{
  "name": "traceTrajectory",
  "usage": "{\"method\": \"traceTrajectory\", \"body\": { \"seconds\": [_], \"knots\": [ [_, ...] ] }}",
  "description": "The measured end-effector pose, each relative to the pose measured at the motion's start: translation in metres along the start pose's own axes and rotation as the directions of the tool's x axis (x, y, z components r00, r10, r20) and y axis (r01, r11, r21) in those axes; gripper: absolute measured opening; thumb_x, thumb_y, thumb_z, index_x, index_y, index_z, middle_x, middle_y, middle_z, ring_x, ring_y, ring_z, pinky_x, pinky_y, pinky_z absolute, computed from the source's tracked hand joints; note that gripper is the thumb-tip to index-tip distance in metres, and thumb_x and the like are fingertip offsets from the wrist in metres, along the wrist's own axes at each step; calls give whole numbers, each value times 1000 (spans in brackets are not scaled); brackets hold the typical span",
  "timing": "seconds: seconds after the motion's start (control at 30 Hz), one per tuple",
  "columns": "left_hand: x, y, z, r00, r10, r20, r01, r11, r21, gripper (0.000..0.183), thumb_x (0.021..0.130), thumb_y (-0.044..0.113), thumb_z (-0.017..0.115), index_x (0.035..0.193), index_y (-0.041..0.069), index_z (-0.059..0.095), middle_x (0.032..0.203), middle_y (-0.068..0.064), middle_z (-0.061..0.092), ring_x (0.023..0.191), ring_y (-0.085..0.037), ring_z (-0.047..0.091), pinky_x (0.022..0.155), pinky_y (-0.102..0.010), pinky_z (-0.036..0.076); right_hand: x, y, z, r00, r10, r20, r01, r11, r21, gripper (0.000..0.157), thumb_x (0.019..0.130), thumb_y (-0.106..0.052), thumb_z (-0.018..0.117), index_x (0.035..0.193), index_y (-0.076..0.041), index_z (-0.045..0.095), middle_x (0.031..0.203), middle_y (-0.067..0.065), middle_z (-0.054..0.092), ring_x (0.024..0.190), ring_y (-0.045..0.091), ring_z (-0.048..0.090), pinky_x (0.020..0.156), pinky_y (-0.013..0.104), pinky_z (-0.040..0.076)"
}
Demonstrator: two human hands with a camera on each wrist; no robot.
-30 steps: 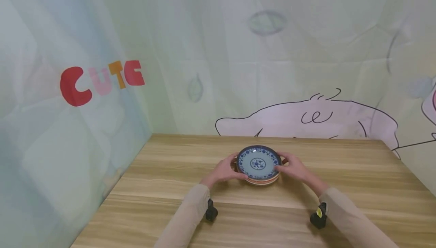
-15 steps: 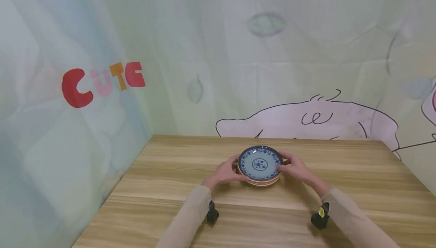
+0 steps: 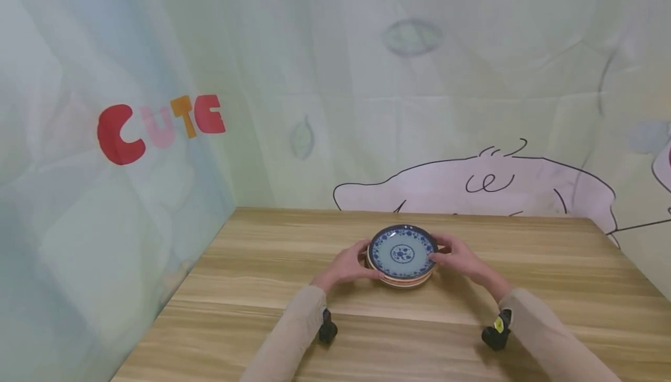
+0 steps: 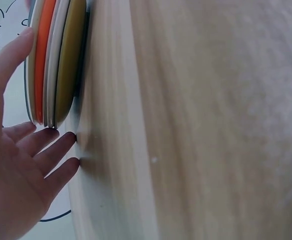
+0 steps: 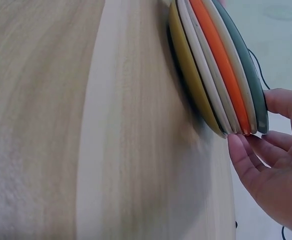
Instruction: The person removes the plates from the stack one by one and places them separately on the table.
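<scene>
Head view, plate stack (image 3: pixel 402 255): being held between two hands toward the far edge of the wooden table (image 3: pixel 272 245), the top plate (image 3: pixel 402 253) being faced upward.
Head view, left hand (image 3: pixel 349 264): being curved round the left side, its thumb being laid along the near rim.
Head view, right hand (image 3: pixel 461 258): being curved round the right side, its thumb being rested at the rim.
Left-wrist view, fingers: being spread wide, the stack being held against thumb and forefinger; whether the ochre plate (image 4: pixel 71 55) is being supported by them cannot be told.
Right-wrist view, fingers: being kept as narrow as the stack's thickness, the thumb being pressed near the top and fingertips against the edges by the orange plate (image 5: pixel 223 65).
Slipping layers: probably being risked by uneven pressure from the hands; fingertips might be pinched if the stack is being let down.
Counts: one stack, two hands, one orange plate, one ochre plate being shown; the total of plates is being obscured by tight layering.
</scene>
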State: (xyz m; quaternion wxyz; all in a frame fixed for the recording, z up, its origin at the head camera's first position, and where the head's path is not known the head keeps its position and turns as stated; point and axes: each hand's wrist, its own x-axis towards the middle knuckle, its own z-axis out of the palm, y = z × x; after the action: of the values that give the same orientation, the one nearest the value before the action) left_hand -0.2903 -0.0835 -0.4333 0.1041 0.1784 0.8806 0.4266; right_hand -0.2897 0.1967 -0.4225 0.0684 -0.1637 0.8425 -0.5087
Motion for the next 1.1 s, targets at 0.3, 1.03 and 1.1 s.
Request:
{"method": "traceTrajectory", "body": {
  "seconds": [0.3, 1.03, 1.1],
  "knots": [
    [0, -2, 0, 1000, -8, -1, 8, 1000, 26, 94, 66, 39, 79, 141, 7, 30, 139, -11, 40, 123, -25, 43, 102, -37, 36, 2, 4, -8, 997, 58, 58, -61, 997, 50, 61, 85, -14, 59, 135, 7, 32, 134, 31, 35, 94, 25, 55, 73, 35, 52],
    [-2, 0, 1, 1000, -25, -4, 25, 999, 41, 94, 66, 41, 79, 141, 9, 31, 139, -10, 41, 124, -25, 42, 104, -40, 33, -1, -3, -23, 994, 81, 69, -92, 983, 161, 58, 88, -2, 52, 138, 9, 24, 139, 35, 23, 71, 22, 62, 70, 43, 55],
    [-1, 0, 1, 999, -35, -4, 35, 998, 52, 95, 66, 42, 78, 141, 10, 31, 139, -9, 41, 124, -25, 42, 104, -41, 33, -1, -3, -24, 995, 73, 66, -83, 983, 164, 59, 88, -1, 52, 138, 9, 23, 139, 35, 22, 71, 22, 62, 71, 44, 54]
  ]
}}
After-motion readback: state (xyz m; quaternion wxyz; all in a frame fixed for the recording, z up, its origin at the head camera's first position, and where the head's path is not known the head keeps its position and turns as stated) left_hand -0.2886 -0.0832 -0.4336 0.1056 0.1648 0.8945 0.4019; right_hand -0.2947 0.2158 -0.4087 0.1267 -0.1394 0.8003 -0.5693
